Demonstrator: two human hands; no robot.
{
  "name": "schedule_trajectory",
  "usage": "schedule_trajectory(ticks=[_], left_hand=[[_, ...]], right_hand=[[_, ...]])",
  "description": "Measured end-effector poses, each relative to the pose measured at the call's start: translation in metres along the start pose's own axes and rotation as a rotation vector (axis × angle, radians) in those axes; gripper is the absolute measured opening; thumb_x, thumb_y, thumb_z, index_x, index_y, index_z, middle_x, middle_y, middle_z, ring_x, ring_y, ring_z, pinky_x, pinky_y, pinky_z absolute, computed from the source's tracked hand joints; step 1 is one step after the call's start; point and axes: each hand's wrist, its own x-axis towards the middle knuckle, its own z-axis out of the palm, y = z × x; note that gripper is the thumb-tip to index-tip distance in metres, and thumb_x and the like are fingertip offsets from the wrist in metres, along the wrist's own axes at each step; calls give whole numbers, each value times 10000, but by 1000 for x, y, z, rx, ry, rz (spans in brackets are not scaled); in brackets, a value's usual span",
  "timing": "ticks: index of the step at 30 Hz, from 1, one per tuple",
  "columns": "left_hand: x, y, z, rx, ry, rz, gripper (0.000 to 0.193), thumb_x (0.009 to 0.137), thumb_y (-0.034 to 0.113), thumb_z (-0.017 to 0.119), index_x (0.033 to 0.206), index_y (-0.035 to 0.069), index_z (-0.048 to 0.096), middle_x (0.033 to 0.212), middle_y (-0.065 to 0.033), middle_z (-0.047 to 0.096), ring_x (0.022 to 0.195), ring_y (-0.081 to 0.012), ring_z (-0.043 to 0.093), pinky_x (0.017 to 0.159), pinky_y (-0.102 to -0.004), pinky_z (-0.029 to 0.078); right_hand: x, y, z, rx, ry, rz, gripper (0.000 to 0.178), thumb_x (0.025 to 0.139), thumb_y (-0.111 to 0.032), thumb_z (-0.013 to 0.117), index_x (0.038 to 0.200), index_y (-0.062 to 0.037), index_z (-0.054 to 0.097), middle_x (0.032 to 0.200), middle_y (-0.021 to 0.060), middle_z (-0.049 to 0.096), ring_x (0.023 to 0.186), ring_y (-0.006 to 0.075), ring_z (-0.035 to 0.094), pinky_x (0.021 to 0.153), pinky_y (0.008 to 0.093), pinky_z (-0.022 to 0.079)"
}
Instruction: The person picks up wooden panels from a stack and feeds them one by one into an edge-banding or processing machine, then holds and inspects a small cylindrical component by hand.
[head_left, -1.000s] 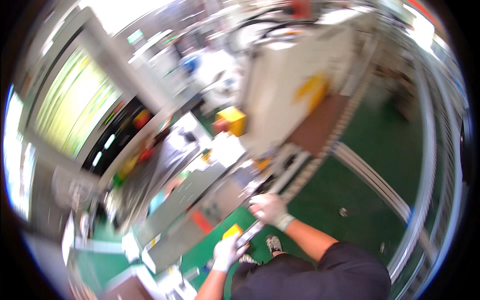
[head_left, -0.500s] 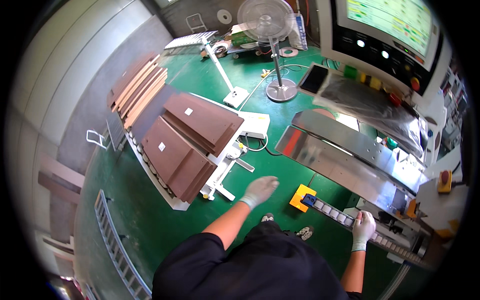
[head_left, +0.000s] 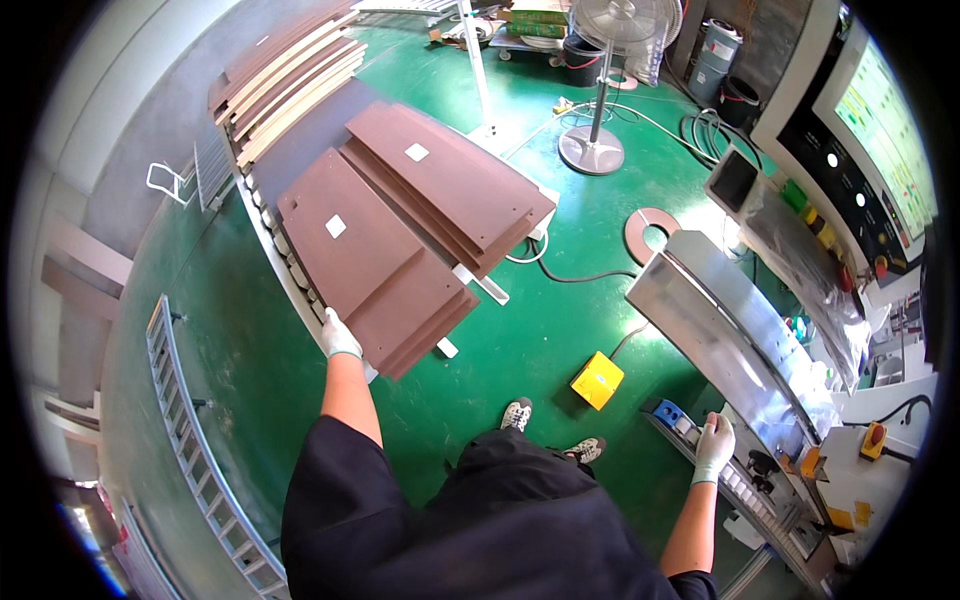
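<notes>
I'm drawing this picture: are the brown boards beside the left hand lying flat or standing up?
Lying flat. The brown boards are stacked; the top one's broad face, with a white square, shows from above.

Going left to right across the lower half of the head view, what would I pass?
Ladder-like metal frame, gloved left hand, left sneaker, square yellow box, gloved right hand, red push-button.

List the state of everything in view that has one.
Brown panels: stacked flat in two piles
Left hand: gloved, at the panels' left edge
Right hand: gloved, fingers curled, at the roller track
Monitor: lit
Pedestal fan: upright; spinning or not, unclear
Yellow box: on the green floor
Emergency-stop button: pressed or not, unclear
</notes>
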Motion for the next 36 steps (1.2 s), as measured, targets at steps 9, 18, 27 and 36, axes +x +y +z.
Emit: schedule_trajectory(ticks=[9, 18, 27, 36], left_hand=[[21, -3, -8, 371, -22, 451, 377, 1096, 337, 470, 958, -1, 565, 861, -135, 663, 823, -276, 647, 814, -421, 510], [-119, 8, -80, 261, -451, -216, 319, 1073, 404, 499, 1131, 97, 566, 913, -69, 641, 657, -170, 614, 556, -311, 549], [-247, -43, -97, 241, -908, -807, 629, 1075, 504, 505, 1471, 19, 437, 1398, -218, 581, 1203, -337, 626, 1018, -464, 526], [-178, -5, -111, -191, -454, -594, 469, 1030, 367, 633, 1408, 107, 534, 1378, -67, 566, 1279, -230, 547, 1124, -424, 454]], right_hand=[[5, -97, 31, 28, -86, -155, 266, 955, -300, 629, 974, -65, 752, 959, 173, 737, 910, 370, 702, 811, 454, 538], [-90, -234, 138, 389, -953, -252, 315, 982, -222, 632, 1247, -71, 711, 1178, 148, 747, 1104, 246, 704, 957, 358, 542], [-177, -347, 118, 1140, -1776, 291, 546, 1025, -391, 650, 1429, -39, 547, 1278, 89, 681, 1136, 185, 654, 974, 370, 529], [-161, -277, 69, 1443, -978, 338, 413, 1079, -248, 577, 1358, 54, 543, 1236, 111, 683, 1134, 193, 645, 1016, 342, 504]])
